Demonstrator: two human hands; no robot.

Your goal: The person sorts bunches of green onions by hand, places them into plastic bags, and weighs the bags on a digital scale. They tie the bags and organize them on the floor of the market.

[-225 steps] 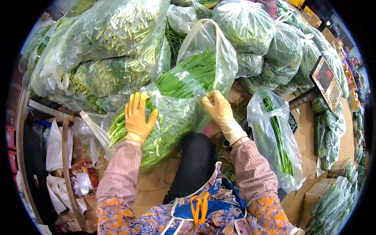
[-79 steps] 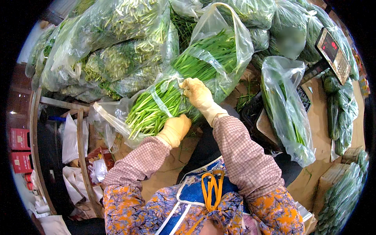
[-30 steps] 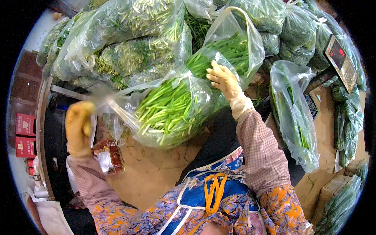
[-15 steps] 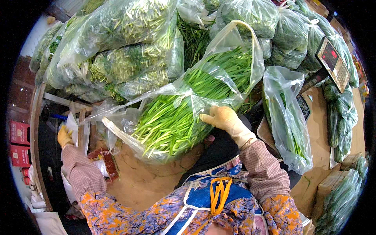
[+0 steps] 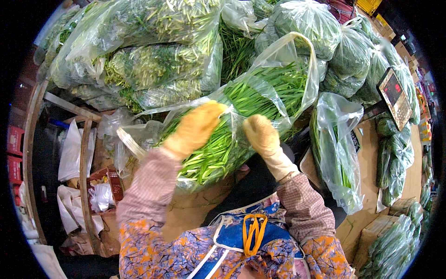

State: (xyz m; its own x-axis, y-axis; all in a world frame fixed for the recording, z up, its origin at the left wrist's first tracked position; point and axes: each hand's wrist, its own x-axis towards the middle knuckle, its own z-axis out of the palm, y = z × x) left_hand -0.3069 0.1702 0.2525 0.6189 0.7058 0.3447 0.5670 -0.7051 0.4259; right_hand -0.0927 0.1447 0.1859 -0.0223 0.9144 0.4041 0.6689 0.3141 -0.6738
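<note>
In front of me lies a clear plastic bag (image 5: 272, 95) filled with green chives (image 5: 211, 160), their pale cut ends toward me. The plastic is gathered in a twist across the middle of the bundle. My left hand (image 5: 197, 128), in a yellow glove and slightly blurred, reaches over the chives and pinches the gathered plastic with its fingertips. Just to the right of the twist, my right hand (image 5: 261, 132), also gloved, is closed on the bag's plastic. Its fingertips are partly hidden.
Large bags of cut greens (image 5: 158, 67) are piled behind. To the right lie a narrow bag of long greens (image 5: 337, 153) and a scale display (image 5: 395, 97) on a post. A red basket (image 5: 114, 183) and a wooden rail (image 5: 85, 172) are on the left.
My left hand has come from the far left, beside the white sheets, over to the twisted plastic. My right hand has closed and shifted slightly. The whole view has moved a little.
</note>
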